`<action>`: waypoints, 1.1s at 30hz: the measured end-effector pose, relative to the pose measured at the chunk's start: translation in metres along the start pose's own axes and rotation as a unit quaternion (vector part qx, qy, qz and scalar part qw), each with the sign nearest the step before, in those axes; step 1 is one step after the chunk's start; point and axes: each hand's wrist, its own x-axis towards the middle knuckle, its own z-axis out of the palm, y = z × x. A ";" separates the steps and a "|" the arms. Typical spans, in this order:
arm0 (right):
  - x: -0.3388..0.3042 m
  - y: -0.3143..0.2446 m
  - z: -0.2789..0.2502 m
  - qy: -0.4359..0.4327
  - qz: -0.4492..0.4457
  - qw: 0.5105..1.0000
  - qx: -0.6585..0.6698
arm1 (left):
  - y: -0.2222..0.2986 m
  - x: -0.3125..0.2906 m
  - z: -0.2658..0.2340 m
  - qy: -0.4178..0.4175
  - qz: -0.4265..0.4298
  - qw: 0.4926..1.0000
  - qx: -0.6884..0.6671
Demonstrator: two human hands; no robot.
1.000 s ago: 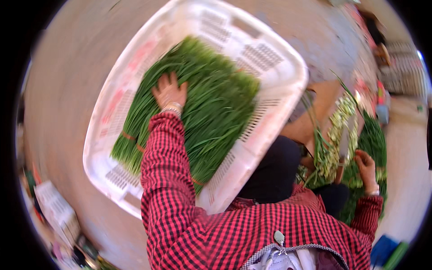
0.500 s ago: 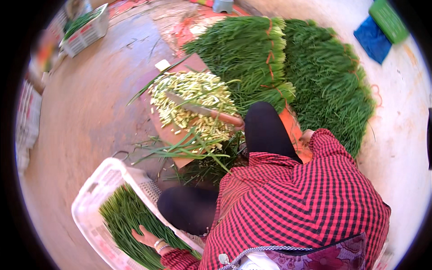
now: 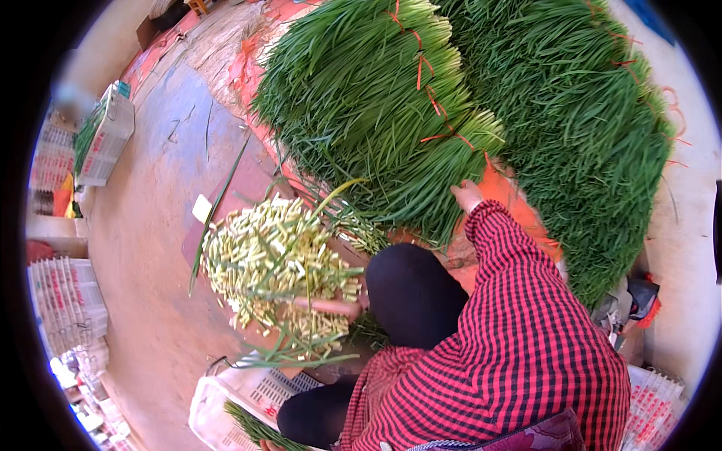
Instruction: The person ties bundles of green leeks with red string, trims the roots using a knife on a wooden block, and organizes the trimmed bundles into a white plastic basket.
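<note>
My right hand (image 3: 467,196) reaches to the near end of a big pile of garlic chives (image 3: 361,113) tied with red string. Its fingers are curled against the nearest bundle (image 3: 447,169). At the bottom edge my left hand (image 3: 269,445) is mostly cut off, beside long green chives (image 3: 252,427) in a white plastic crate (image 3: 218,398). Left of my knee, a heap of chopped pale stalks (image 3: 263,252) covers much of a reddish-brown board (image 3: 242,183). A knife with a wooden handle (image 3: 329,306) lies on the heap, its blade hard to make out.
A second chive pile (image 3: 564,128) lies at the right, on orange sheeting (image 3: 505,197). White crates (image 3: 113,143) stand at the left, one holding greens. More stacked crates (image 3: 68,301) are nearer. Loose stalks lie around the board. Another crate (image 3: 650,410) sits at lower right.
The view has shifted toward the chive piles. My right hand has moved forward from beside my knee to the nearest bundle. My left hand, earlier spread on the crate's chives, is now nearly out of view.
</note>
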 end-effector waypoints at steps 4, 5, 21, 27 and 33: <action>0.043 -0.071 0.017 -0.027 0.182 0.980 0.077 | 0.067 -0.039 0.021 0.003 -0.061 0.998 0.020; 0.049 -0.089 0.020 -0.023 0.217 0.974 0.053 | 0.081 -0.044 0.029 0.001 -0.068 0.997 0.024; -0.002 -0.046 -0.099 -0.072 0.034 0.909 0.409 | 0.144 -0.054 0.113 -0.146 -0.034 0.984 -0.096; -0.131 -0.140 -0.227 -0.188 -0.251 0.901 0.301 | 0.219 -0.081 0.219 -0.322 0.024 0.910 -0.258; -0.295 -0.257 -0.231 -0.230 -0.608 0.757 0.068 | 0.289 -0.137 0.270 -0.609 0.109 0.620 -0.483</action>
